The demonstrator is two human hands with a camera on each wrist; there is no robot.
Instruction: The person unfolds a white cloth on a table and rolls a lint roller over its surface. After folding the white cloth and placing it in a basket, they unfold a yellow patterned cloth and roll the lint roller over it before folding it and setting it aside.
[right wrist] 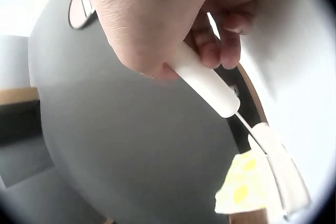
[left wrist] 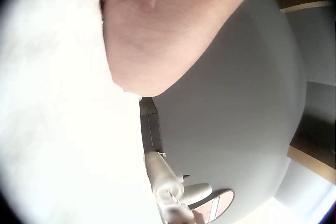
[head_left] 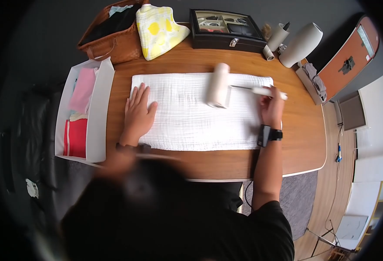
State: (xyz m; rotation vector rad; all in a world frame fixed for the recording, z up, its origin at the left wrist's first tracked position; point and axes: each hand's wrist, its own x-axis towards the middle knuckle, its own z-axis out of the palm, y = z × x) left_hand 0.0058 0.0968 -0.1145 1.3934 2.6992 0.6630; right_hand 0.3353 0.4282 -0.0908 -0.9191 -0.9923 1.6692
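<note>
A white muslin cloth [head_left: 178, 113] lies spread flat on the wooden table. My left hand [head_left: 140, 111] rests on its left edge, fingers straight and palm down; the left wrist view shows the heel of that hand against the cloth. With curled fingers my right hand [head_left: 272, 106] grips the white handle [right wrist: 207, 85] of a lint roller near the cloth's right edge. The lint roller's pale cylinder [head_left: 219, 87], blurred in the head view, overlaps the cloth right of its middle. A thin metal rod joins handle and cylinder.
Left stands a white box [head_left: 98, 113] of folded pink and red cloths. At the back are a brown basket [head_left: 122, 48], a yellow-spotted cloth [head_left: 158, 32], a black glass-lidded case [head_left: 228, 41] and a white vase [head_left: 300, 45]. A small box [head_left: 312, 82] with grey cloth sits at right.
</note>
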